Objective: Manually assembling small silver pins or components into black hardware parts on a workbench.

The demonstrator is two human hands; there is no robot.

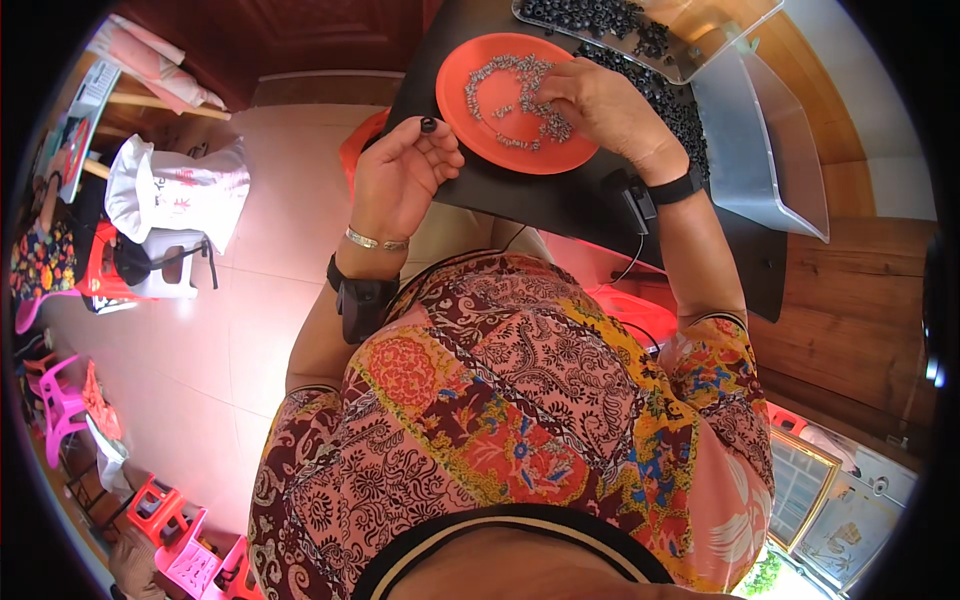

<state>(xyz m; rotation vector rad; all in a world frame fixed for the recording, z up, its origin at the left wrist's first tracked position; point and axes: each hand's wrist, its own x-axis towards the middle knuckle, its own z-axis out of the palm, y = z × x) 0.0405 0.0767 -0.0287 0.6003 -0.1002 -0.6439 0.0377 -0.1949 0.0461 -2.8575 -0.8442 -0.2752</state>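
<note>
Nearest is the person's short-sleeved top in a pink, maroon and yellow patchwork print (500, 400). The left hand (400, 180) is raised at the near left corner of the black table (740, 240), palm turned up, pinching a small, rounded black piece (428, 124) between thumb and index finger, the other fingers loosely curled. Its wrist wears a silver-coloured metal bracelet (375, 241) and, behind that, a black strapped device (367, 305).

The right hand (600, 108) reaches over the right rim of the round orange-red plate (453, 105), its thumb and fingers drawn together and pointing down at the small silvery metal pieces (555, 125); whether it pinches one cannot be told. A second black strapped device (630, 195) sits at its wrist.

The plate rests toward the table's left edge. Its silvery pieces lie in a rough ring inside the rim, thickest on the right, with a few in the middle.

Past the plate's right rim, a spread of small black pieces (685, 125) covers the surface, bordered by an upright translucent plastic sheet (765, 150). Farther off, a clear plastic tray (735, 30) holds more black pieces at its left end
</note>
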